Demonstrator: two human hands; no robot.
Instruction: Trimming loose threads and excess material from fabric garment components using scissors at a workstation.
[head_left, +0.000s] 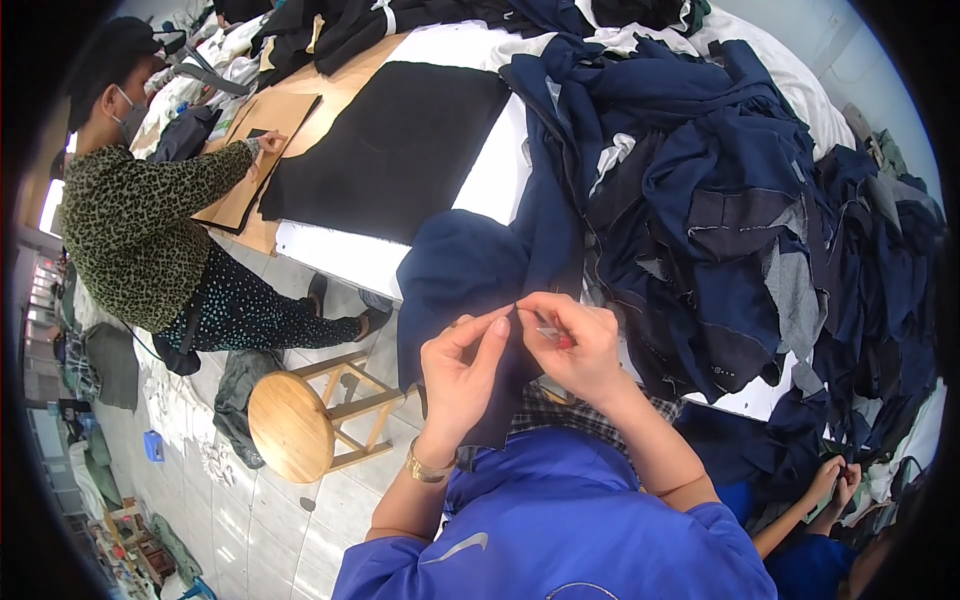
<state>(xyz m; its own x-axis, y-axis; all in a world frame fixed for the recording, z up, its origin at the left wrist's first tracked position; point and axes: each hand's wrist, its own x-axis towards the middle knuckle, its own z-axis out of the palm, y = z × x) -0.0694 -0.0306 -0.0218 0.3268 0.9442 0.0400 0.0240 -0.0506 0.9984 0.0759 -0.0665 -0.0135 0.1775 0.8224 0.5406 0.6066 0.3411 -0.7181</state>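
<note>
My left hand (465, 365), with a gold watch (428, 466) on its wrist, is closed in a pinch. My right hand (580, 345) pinches close beside it, the fingertips of both nearly meeting. Whatever thin, dark bit lies between the fingertips is too small to name. Tucked in my right palm is a small tool with a red part (565, 341); its kind is mostly hidden by the fingers. Just beyond and under my hands, a navy cloth piece (465, 262) drapes over the table edge toward my lap.
Heaped navy garments (720, 200) cover the table's right side. A black cut panel (400, 140) lies on the white tabletop (330, 248). At left a masked person (150, 220) touches a brown board (240, 190). A wooden stool (290, 425) stands nearby. Another person's hands (835, 485) work at lower right.
</note>
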